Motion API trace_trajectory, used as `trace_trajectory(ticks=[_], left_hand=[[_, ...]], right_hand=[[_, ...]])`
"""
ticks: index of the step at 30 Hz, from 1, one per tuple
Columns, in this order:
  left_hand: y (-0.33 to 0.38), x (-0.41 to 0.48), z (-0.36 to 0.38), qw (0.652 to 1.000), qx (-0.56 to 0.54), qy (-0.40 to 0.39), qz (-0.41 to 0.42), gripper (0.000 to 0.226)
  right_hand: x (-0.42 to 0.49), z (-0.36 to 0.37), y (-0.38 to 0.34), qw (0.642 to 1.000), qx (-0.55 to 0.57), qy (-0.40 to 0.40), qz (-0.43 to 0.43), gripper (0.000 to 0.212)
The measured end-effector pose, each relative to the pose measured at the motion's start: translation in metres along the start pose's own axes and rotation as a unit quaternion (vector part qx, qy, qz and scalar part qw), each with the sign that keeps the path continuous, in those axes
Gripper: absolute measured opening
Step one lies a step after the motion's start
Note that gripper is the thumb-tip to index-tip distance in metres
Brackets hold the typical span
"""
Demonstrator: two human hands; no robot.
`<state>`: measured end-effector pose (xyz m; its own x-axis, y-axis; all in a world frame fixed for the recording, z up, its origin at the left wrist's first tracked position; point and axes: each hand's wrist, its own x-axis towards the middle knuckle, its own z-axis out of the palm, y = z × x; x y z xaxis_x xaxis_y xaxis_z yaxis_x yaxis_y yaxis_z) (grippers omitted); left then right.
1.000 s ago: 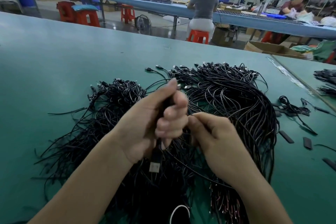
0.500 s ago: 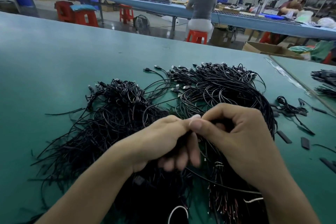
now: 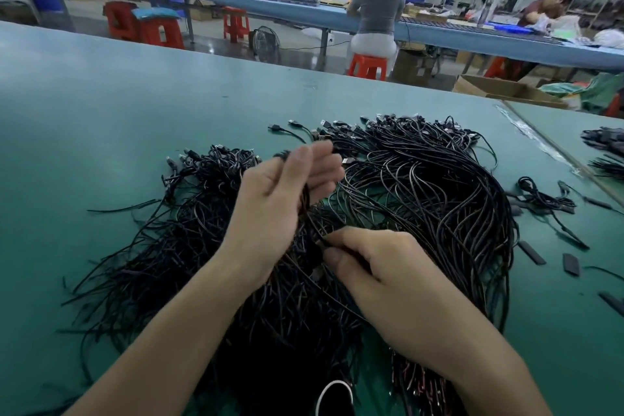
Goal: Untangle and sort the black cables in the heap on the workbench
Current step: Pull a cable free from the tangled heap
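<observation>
A heap of thin, glossy black cables [image 3: 439,206] sprawls across the smooth green workbench [image 3: 101,118], looped on the right and frayed into straight ends on the left, with small metal plugs at the far edge. The left hand [image 3: 280,209], lifted above the heap's middle, curls its fingers round a slim bunch of cables. The right hand [image 3: 381,267], lower down, pinches one strand between thumb and forefinger; its other fingers are hidden. A white loop [image 3: 334,395] is cut off at the bottom edge.
</observation>
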<state>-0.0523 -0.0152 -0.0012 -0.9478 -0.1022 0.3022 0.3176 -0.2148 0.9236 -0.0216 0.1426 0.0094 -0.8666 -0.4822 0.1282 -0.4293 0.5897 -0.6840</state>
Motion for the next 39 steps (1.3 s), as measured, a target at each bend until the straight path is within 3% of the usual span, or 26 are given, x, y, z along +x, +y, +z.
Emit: trace_trajectory(ticks=[2, 4, 7, 11, 17, 19, 22, 26, 29, 33, 36, 39], left_hand=[[-0.004, -0.003, 0.000, 0.982, 0.185, -0.045, 0.009, 0.032], [-0.002, -0.008, 0.005, 0.951, 0.272, -0.137, -0.048, 0.039], [0.006, -0.016, 0.011, 0.946, 0.182, -0.226, -0.146, 0.057], [0.017, -0.016, 0.007, 0.926, 0.145, -0.305, -0.166, 0.066], [0.021, -0.017, -0.002, 0.889, -0.078, -0.391, -0.224, 0.057], [0.020, -0.017, -0.004, 0.883, -0.104, -0.389, -0.240, 0.056], [0.017, -0.017, 0.000, 0.901, -0.072, -0.343, -0.256, 0.056], [0.008, -0.014, 0.007, 0.939, 0.140, -0.262, -0.175, 0.066], [0.005, -0.014, 0.010, 0.943, 0.202, -0.213, -0.156, 0.062], [0.004, -0.013, 0.010, 0.957, 0.103, -0.172, -0.210, 0.042], [0.009, -0.013, 0.010, 0.936, -0.050, -0.180, -0.299, 0.023], [0.014, -0.016, 0.011, 0.913, -0.096, -0.228, -0.324, 0.033]], right_hand=[[-0.001, -0.006, 0.001, 1.000, -0.004, 0.002, -0.013, 0.023], [-0.002, -0.016, 0.003, 0.998, 0.007, 0.047, -0.033, 0.019], [-0.004, -0.028, 0.008, 0.988, 0.080, 0.123, -0.050, 0.015], [-0.002, -0.033, 0.013, 0.963, 0.174, 0.189, -0.083, 0.019], [0.002, -0.027, 0.020, 0.949, 0.305, 0.040, -0.075, 0.031], [0.002, -0.027, 0.019, 0.947, 0.311, 0.019, -0.082, 0.021], [0.003, -0.027, 0.022, 0.964, 0.258, 0.046, -0.056, 0.024], [0.001, -0.027, 0.024, 0.980, 0.183, 0.068, -0.036, 0.018], [0.001, -0.024, 0.022, 0.988, 0.110, 0.100, -0.036, 0.011], [0.002, -0.015, 0.013, 0.981, 0.123, 0.136, -0.062, 0.013], [0.003, -0.007, 0.004, 0.971, 0.139, 0.170, -0.092, 0.015], [0.003, -0.003, -0.001, 0.961, 0.131, 0.221, -0.099, 0.013]])
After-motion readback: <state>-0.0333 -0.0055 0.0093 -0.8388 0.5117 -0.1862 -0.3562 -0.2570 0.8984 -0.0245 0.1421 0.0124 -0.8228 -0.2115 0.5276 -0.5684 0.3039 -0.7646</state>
